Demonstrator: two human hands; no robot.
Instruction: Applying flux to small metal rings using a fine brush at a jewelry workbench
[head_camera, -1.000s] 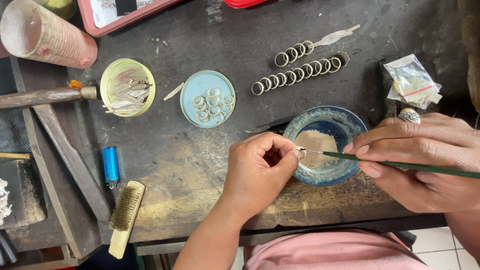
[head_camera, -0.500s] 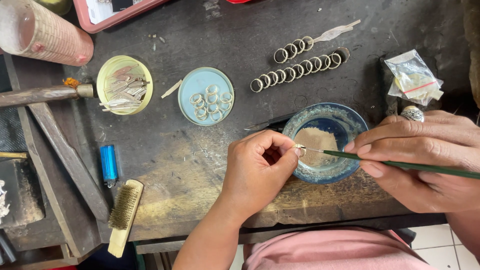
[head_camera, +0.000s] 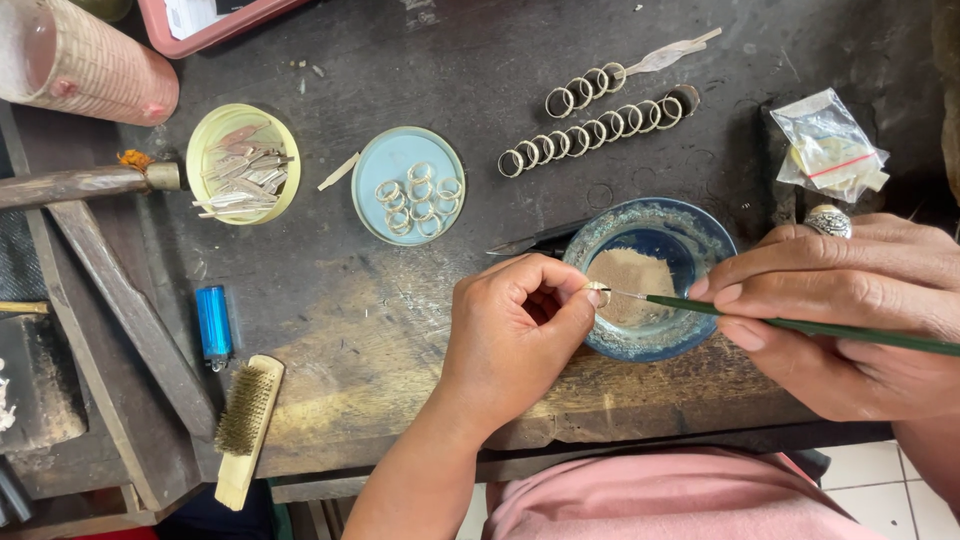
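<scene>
We see left hand (head_camera: 515, 335) pinching small ring (head_camera: 598, 294) over blue bowl (head_camera: 650, 275), near front edge of worktop (head_camera: 420, 80). Right hand (head_camera: 850, 310) grips thin brush (head_camera: 800, 325). Ring light, slippery, we think; hold by rim.

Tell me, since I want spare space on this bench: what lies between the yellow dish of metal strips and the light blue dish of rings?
In the head view, between the yellow dish and the light blue dish lies one small pale stick on dark bench.
</scene>
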